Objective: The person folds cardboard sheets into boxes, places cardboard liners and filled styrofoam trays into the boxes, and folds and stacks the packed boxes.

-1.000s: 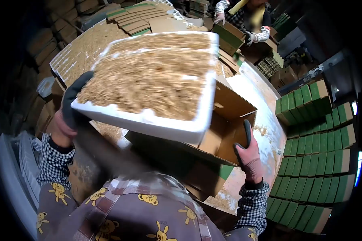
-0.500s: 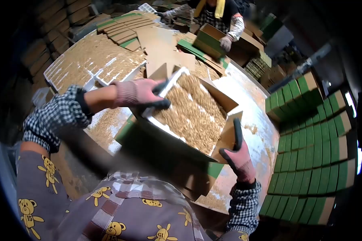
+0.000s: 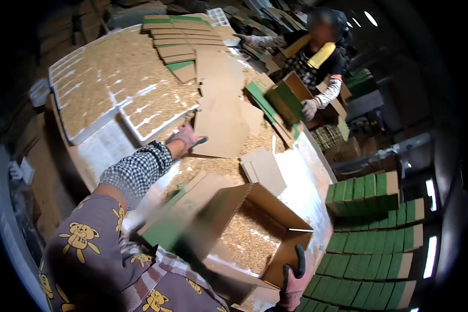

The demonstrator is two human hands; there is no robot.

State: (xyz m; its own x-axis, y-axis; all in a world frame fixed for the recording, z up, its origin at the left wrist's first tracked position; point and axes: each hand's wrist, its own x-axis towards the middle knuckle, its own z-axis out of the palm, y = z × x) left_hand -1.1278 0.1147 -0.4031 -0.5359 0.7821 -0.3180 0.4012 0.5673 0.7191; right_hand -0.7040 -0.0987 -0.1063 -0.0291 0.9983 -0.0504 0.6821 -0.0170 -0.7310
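Note:
My left hand (image 3: 187,139), in a pink glove with dark fingertips, reaches out with its fingers apart. It is at the left edge of a flat cardboard sheet (image 3: 218,125), close to a white tray (image 3: 158,130) filled with brown, grainy material. My right hand (image 3: 294,287), gloved alike, grips the near right wall of an open cardboard box (image 3: 275,208), its thumb and fingers apart across the edge. Inside the box lies a layer of the same grainy material (image 3: 248,239) with white strips showing. Flattened green-and-brown cardboard (image 3: 177,213) lies left of the box.
More filled white trays (image 3: 83,88) cover the table's left. Stacked folded cartons (image 3: 179,39) lie at the back. Across the table, a person (image 3: 317,57) handles a green box (image 3: 286,101). Rows of green cartons (image 3: 361,234) stand at the right. Cardboard flaps (image 3: 263,169) lie beyond the box.
My left hand has let go of the filled white tray and moved left to the cardboard sheet. The tray's contents now sit down inside the box, which is lower and nearer. My right hand moved down with it.

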